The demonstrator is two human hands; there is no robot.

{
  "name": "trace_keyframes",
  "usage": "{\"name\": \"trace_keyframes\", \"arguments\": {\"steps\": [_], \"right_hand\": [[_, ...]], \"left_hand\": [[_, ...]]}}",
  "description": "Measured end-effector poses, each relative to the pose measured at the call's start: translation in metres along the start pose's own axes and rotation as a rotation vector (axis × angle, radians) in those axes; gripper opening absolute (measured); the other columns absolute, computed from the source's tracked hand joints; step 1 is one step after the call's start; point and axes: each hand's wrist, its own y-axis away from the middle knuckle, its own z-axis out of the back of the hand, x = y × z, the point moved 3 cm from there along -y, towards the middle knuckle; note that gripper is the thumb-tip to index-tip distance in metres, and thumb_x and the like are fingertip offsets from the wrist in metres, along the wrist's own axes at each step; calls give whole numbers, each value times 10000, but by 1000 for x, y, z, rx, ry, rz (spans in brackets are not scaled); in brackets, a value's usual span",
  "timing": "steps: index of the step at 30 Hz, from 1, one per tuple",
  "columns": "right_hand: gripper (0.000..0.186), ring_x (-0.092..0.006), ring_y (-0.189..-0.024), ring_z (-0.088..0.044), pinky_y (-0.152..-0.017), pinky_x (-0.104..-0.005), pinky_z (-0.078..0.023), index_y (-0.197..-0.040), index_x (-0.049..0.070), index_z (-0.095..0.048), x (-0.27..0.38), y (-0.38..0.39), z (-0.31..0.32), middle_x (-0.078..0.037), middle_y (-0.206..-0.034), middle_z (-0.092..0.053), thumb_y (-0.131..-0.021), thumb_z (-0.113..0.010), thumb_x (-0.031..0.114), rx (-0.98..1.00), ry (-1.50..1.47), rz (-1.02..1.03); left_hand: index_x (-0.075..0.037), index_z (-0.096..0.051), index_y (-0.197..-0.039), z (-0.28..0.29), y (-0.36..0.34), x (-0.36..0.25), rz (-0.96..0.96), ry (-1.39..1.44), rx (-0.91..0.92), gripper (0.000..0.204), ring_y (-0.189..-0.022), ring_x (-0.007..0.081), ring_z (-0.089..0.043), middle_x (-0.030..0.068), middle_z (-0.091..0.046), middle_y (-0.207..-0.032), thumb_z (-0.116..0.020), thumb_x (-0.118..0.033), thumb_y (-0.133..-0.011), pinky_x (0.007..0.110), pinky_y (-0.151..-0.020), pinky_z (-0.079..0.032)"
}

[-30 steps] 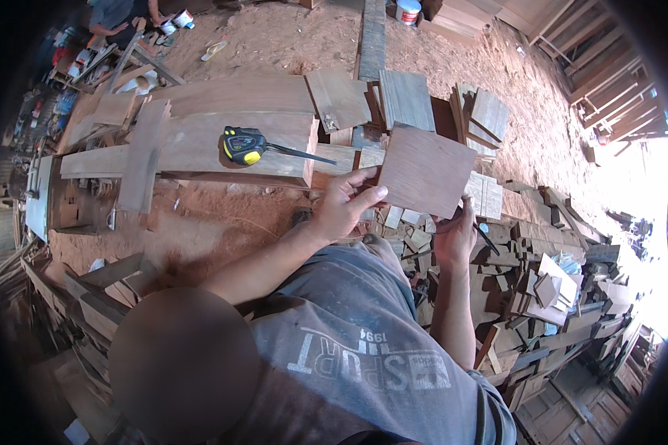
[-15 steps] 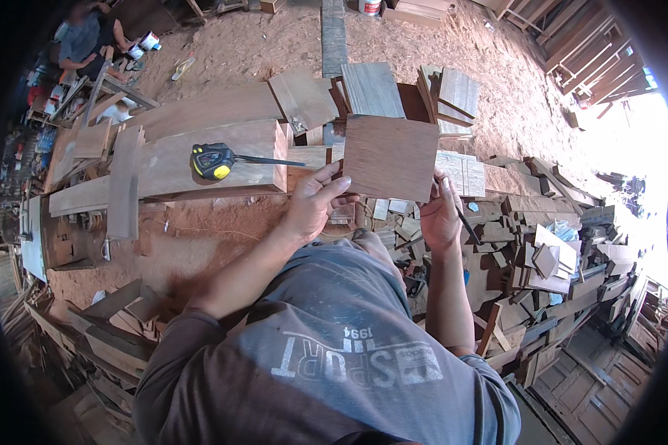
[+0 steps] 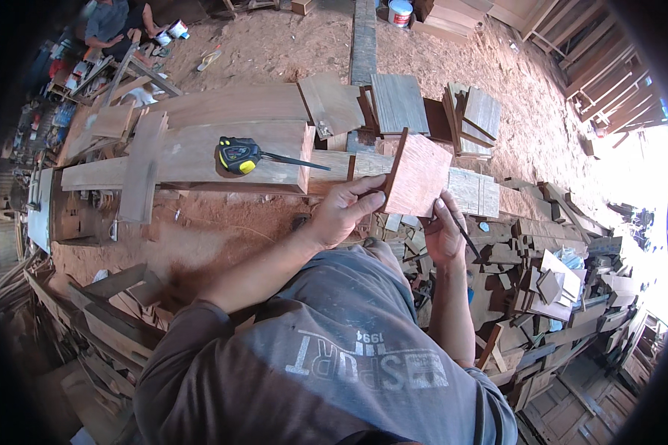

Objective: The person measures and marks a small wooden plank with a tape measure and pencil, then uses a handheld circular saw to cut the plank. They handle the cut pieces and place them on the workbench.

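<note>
Here's the square wooden panel (image 3: 421,179), up in front of the torso, tilted, its thin edge showing toward nine o'clock! The left forearm (image 3: 271,259) slants toward two o'clock, and the left hand (image 3: 349,210) has its grip clamped on the panel's eight o'clock side, thumb and fingers pinching. Across at five o'clock, the right hand (image 3: 445,231), wrist below, fingers pointing up, clamps the lower corner, with a slim dark stick (image 3: 469,242) angling out toward five. The right forearm (image 3: 451,308) stands nearly straight at twelve. Over at nine o'clock from the panel, a tape measure (image 3: 237,156) lies on a broad board (image 3: 185,152)!
</note>
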Motion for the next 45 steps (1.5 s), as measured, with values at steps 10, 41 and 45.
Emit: {"name": "trace_keyframes", "arguments": {"steps": [10, 41, 45], "right_hand": [[463, -293, -1324, -658, -1164, -468, -498, -1535, -38, -537, -13, 6, -35, -192, -1430, -684, -1126, -560, 179, 84, -11, -123], [490, -430, -997, -768, -862, -489, -587, -1228, 34, -708, 42, -104, -66, -249, -1089, -781, -1012, -763, 471, 99, 1558, 133], [539, -435, -1036, -756, -897, -480, -581, -1202, 30, -744, 5, -145, -70, -273, -1061, -770, -952, -822, 502, 469, 1765, 268]], "left_hand": [[56, -584, -1499, -25, -3, -10, -70, -236, -16, 510, -1232, 175, -667, 132, -694, -1359, -756, -88, -1041, 329, -1041, -574], [-3, -729, -1251, 106, 34, 45, 266, -991, -308, 417, -1022, 180, -744, 127, -787, -1159, -829, -290, -967, 354, -909, -600], [15, -700, -1309, 113, 34, 37, 8, -1143, -432, 465, -1083, 259, -751, 169, -762, -1217, -832, -245, -945, 387, -959, -601]]}}
